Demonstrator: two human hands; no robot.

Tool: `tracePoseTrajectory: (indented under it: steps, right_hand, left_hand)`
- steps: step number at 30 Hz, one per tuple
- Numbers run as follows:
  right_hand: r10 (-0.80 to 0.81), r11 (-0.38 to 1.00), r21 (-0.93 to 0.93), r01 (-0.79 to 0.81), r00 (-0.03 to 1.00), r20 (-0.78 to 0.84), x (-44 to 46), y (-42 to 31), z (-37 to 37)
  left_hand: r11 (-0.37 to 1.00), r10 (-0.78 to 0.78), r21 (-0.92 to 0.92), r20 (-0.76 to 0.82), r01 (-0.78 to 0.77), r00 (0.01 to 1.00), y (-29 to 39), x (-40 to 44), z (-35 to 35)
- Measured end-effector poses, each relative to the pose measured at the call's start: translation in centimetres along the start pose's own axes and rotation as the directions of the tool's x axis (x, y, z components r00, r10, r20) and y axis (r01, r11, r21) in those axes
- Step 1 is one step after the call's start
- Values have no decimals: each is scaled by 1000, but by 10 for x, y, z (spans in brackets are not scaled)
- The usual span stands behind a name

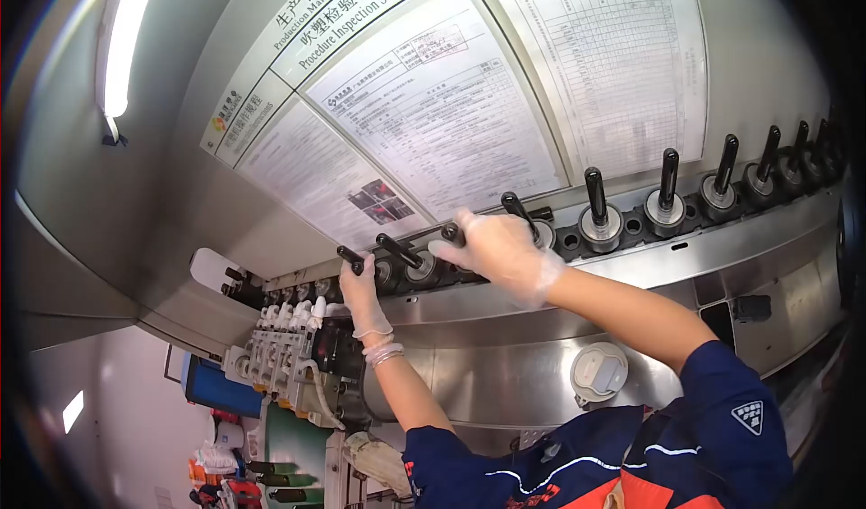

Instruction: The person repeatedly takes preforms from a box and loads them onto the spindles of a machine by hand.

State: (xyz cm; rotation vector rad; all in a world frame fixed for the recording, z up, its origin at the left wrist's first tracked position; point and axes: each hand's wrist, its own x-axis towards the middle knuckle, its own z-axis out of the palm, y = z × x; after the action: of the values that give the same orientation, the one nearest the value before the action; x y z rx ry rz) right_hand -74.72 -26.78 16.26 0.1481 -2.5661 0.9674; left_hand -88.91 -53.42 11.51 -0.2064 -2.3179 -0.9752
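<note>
A row of black rods (667,180) stands up from round metal holders (602,228) along the machine's steel ledge. My right hand (510,249), in a clear thin glove, is closed, with a black rod (453,234) between thumb and fingers. Further left, my gloved left hand (361,300) has its fingertips closed around a short black rod (357,266); its lower end is hidden by the hand. Between the two hands another black rod (399,251) leans out of its holder, untouched.
Printed sheets (442,103) cover the panel behind the row. At lower left are a mechanism with white fittings (289,338) and several green bottles (293,480). A round grey-white cover (599,371) sits on the steel front below my right arm.
</note>
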Motion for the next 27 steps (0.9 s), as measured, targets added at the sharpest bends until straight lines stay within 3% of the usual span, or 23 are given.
tracePoseTrajectory:
  steps: [3,4,5,7,8,9,12,14,15,17,18,19,20,21,23,24,25,26,27]
  right_hand:
    - [-7,1000,1,7,997,-72,25,14,43]
    - [44,999,-26,-45,998,-33,31,20,55]
    - [95,994,-56,-95,995,2,34,17,53]
    - [149,988,-44,-147,987,66,31,16,48]
    - [96,995,8,-97,992,79,17,15,36]
    - [43,997,59,-48,995,85,4,12,22]
    - [62,987,135,-88,980,189,-33,-10,-19]
    - [-35,984,178,7,988,152,-64,-2,-40]
    - [-45,989,149,19,984,173,-79,4,-52]
    - [-6,992,125,-23,974,225,-111,19,-84]
    - [51,988,127,-85,966,255,-129,29,-103]
    - [53,988,136,-79,982,183,-151,44,-118]
    - [152,978,125,-169,979,132,-174,55,-134]
    - [334,916,195,-351,935,115,-199,62,-151]
    - [597,795,218,-566,793,-119,-250,78,-173]
    - [668,743,183,-644,694,-268,-273,88,-181]
    - [701,683,161,-712,579,-415,-298,101,-185]
    - [677,636,48,-770,526,-515,-324,117,-187]
    - [795,426,48,-903,348,-497,-341,119,-186]
  left_hand:
    - [996,-86,-3,32,86,996,5,-3,-1]
    - [987,-44,154,8,42,999,8,-4,-4]
    - [986,-43,158,3,42,999,7,-1,-11]
    - [966,-187,204,129,159,974,4,6,-30]
    - [996,-59,-66,12,60,998,0,7,-36]
    - [859,-193,-488,-27,156,981,12,9,-39]
    - [873,-180,-480,-149,88,972,6,26,-51]
    - [912,-86,-409,-230,-16,969,-8,41,-42]
    - [913,-86,-407,-223,-12,971,-19,48,-41]
    - [967,-154,-211,-29,144,988,-35,56,-28]
    - [896,-139,-442,-191,41,972,-21,47,-17]
    - [917,-59,-395,-281,-59,958,-6,40,-16]
    - [959,-90,-280,-162,42,983,-85,72,-14]
    - [933,-241,-284,-39,221,970,-75,69,-19]
    - [953,-290,-112,-63,282,955,-69,76,-18]
    - [996,78,-12,-235,-83,969,-65,60,-17]
    - [691,610,609,-201,-390,767,-141,99,-21]
    - [988,155,48,-367,-148,917,0,32,-29]
    - [999,-46,-27,-340,39,939,-11,37,-47]
